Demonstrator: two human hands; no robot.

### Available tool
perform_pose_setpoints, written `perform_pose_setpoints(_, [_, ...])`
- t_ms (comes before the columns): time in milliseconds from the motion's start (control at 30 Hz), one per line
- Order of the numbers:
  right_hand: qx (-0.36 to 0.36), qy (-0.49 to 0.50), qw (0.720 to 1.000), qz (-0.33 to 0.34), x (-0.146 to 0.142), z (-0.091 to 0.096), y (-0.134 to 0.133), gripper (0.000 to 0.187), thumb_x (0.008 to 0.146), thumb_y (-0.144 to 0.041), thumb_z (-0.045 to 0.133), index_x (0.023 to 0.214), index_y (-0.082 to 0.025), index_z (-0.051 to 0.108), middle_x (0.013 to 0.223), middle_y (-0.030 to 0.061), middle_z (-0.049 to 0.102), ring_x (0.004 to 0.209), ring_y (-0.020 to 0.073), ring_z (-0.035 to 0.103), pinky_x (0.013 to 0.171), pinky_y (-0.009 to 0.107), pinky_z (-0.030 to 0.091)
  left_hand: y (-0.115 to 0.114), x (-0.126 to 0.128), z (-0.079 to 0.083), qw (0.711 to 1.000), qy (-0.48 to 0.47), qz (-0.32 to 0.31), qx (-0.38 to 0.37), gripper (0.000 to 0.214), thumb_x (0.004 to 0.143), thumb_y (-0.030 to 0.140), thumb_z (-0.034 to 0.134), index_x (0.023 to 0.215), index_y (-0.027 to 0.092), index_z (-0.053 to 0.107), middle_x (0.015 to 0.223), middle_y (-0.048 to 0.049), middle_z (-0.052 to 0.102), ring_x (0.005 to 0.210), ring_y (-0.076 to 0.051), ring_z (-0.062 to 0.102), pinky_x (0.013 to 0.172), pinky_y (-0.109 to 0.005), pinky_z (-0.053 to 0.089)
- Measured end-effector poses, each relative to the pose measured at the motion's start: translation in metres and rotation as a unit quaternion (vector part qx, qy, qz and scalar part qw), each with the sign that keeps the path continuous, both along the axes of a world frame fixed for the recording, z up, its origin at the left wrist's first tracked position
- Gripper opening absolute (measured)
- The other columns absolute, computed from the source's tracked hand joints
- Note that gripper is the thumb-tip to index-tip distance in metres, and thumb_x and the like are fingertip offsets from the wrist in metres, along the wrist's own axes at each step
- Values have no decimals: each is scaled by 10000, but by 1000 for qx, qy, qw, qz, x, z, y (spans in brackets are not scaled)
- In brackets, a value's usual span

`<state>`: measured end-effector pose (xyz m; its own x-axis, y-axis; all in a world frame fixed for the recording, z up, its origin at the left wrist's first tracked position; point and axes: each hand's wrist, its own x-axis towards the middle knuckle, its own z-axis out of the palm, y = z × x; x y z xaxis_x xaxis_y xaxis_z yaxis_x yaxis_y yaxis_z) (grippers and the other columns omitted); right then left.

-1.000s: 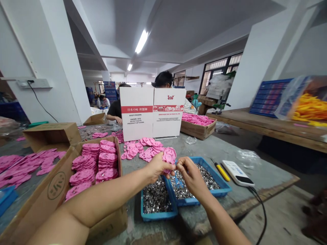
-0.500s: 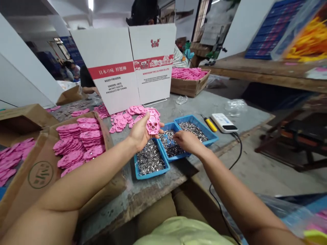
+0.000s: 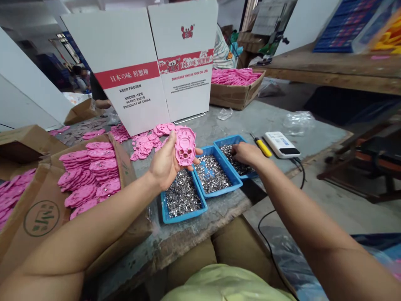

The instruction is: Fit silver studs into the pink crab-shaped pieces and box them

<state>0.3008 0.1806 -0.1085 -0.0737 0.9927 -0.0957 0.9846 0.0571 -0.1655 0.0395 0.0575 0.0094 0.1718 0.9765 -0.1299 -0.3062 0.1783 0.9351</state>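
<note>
My left hand [image 3: 166, 165] holds a pink plastic part [image 3: 185, 146] upright above three blue trays of small metal pieces. The nearest tray [image 3: 183, 217] lies under that hand, the middle tray [image 3: 233, 186] beside it. My right hand [image 3: 247, 153] reaches into the far tray [image 3: 230, 140], fingers curled down among the metal pieces; what they grip is hidden. Loose pink parts [image 3: 147, 146] lie on the table behind the trays.
A cardboard box [image 3: 44, 209] with stacked pink parts stands at left. A white folded carton [image 3: 140, 67] stands behind. A yellow-handled screwdriver [image 3: 260, 146] and a white device [image 3: 282, 145] with a cable lie at right. Another box of pink parts [image 3: 234, 90] sits farther back.
My right hand has moved from the middle tray to the far right tray. My left hand has lifted the pink part slightly. The view has tilted further down.
</note>
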Motion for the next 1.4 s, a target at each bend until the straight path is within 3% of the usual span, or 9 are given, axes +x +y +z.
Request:
perform_pose_setpoints(167, [25, 35, 999, -10, 4, -13, 1, 255, 901, -198, 643, 1086, -193, 818, 1222, 167, 779, 1082, 303, 735, 812, 328, 507, 2, -2, -2, 1000, 3, -14, 3, 564, 1119, 504, 250, 1241, 107, 632, 842, -142, 773, 631, -215, 759, 496, -270, 589])
perform_pose_setpoints(333, [59, 80, 994, -44, 8, -15, 2, 226, 942, -260, 619, 1058, -193, 800, 1173, 130, 804, 1070, 266, 726, 825, 293, 500, 5, -5, -4, 1000, 9, -29, 4, 577, 1108, 540, 280, 1231, 108, 641, 912, -166, 781, 684, -224, 770, 522, -274, 608])
perform_pose_setpoints(667, [107, 172, 977, -68, 8, -11, 3, 225, 865, -121, 621, 1011, -152, 790, 1067, 99, 825, 1014, 241, 740, 884, 297, 518, 4, -4, -2, 999, 14, -41, -1, 584, 1109, 534, 289, 1347, 101, 601, 935, -163, 774, 684, -212, 759, 523, -264, 602])
perform_pose_setpoints(900, [134, 226, 962, -71, 11, -16, 7, 236, 827, -121, 611, 971, -170, 791, 1033, 92, 820, 1001, 257, 729, 922, 340, 527, 3, -1, 2, 999, 1, -22, -35, 517, 1099, 540, 346, 1287, 155, 636, 888, -141, 774, 652, -221, 756, 494, -271, 590])
perform_pose_setpoints(1133, [144, 276, 949, -60, 12, -16, 8, 382, 818, -68, 548, 1079, -162, 810, 1103, 104, 817, 1068, 245, 733, 1003, 354, 529, 5, -3, -1, 1000, 16, -22, -7, 515, 1099, 537, 347, 1184, 142, 666, 904, -151, 788, 665, -208, 761, 516, -255, 595])
perform_pose_setpoints(1400, [147, 315, 934, -77, 11, -16, 7, 310, 758, -77, 545, 922, -181, 787, 1051, 75, 821, 1033, 232, 724, 1012, 368, 524, 4, -1, -2, 1000, 20, -9, -11, 509, 1108, 506, 332, 1179, 116, 652, 858, -148, 780, 621, -204, 754, 486, -258, 582])
